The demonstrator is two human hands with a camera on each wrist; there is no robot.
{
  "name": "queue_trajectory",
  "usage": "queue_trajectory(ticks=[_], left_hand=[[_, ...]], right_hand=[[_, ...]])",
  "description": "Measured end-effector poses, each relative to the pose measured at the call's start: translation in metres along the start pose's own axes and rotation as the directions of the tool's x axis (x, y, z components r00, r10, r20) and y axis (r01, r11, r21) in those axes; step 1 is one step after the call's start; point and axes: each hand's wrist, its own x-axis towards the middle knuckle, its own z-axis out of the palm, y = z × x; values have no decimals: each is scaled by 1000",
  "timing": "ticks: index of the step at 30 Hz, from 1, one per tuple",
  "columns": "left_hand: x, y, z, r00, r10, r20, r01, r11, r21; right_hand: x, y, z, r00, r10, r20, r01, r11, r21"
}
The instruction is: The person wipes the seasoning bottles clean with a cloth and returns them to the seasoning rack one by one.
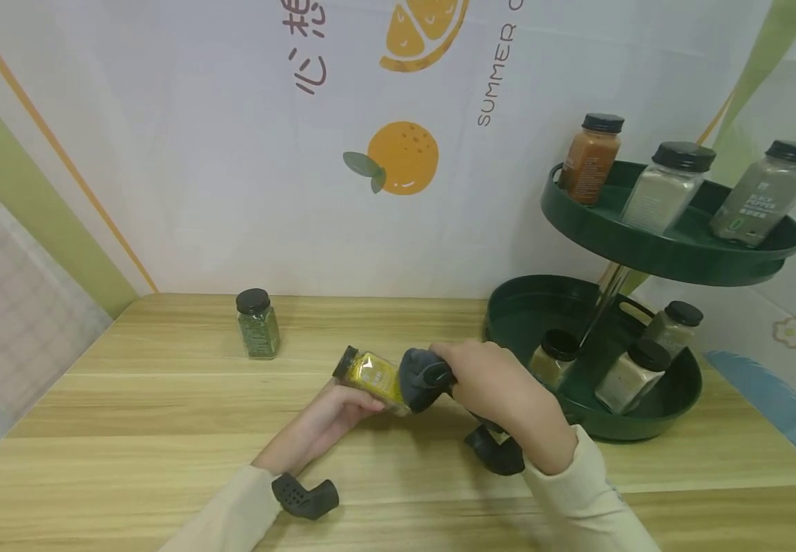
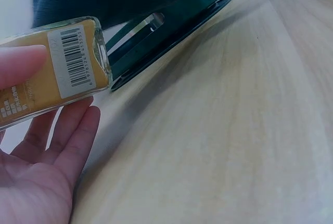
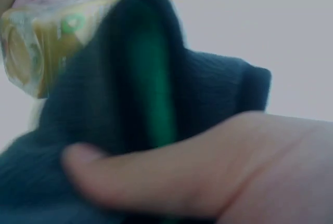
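Observation:
My left hand (image 1: 343, 412) grips a glass spice jar (image 1: 374, 374) of yellow powder with a black lid. The jar is tilted over the table, its lid toward the upper left. In the left wrist view, my thumb lies across the jar and a barcode label (image 2: 73, 60) shows near its base. A dark blue-grey cloth (image 1: 422, 379) is held by my right hand (image 1: 501, 387), close against the jar's base end. The right wrist view is blurred; there the thumb presses on the folded cloth (image 3: 208, 86), which partly covers the jar (image 3: 49, 42).
At the back left stands a jar of green flakes (image 1: 258, 331). On the right is a two-tier dark green rack; its upper tray (image 1: 674, 257) bears three jars, its lower tray (image 1: 619, 429) three more. A printed curtain (image 1: 232, 192) hangs behind the wooden table (image 1: 129, 414).

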Motion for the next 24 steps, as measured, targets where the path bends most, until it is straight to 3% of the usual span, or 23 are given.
queue_trajectory(ticks=[2,5,8,10,13,18,24], left_hand=[[1,0,0,1000,14,17,-14,1000,0],[3,0,0,999,27,28,-27,999,17],[5,1,1,999,26,20,-28,996,79],[5,2,1,1000,16,2,-16,993,115],[3,2,1,1000,-8,-24,11,992,124],[1,1,1,1000,-12,-24,13,999,31],[0,2,1,1000,-22,-18,22,1000,10]], right_hand=[[1,-3,2,997,-45,-67,44,999,-12],[3,-13,10,975,-150,-162,148,989,-26],[6,-25,19,953,-243,-179,234,970,-71],[7,-30,23,951,-264,-163,253,964,-87],[7,-31,24,963,-239,-122,230,969,-87],[4,-23,15,987,-157,-34,155,987,-49],[1,-12,6,996,-80,32,82,994,-69]])
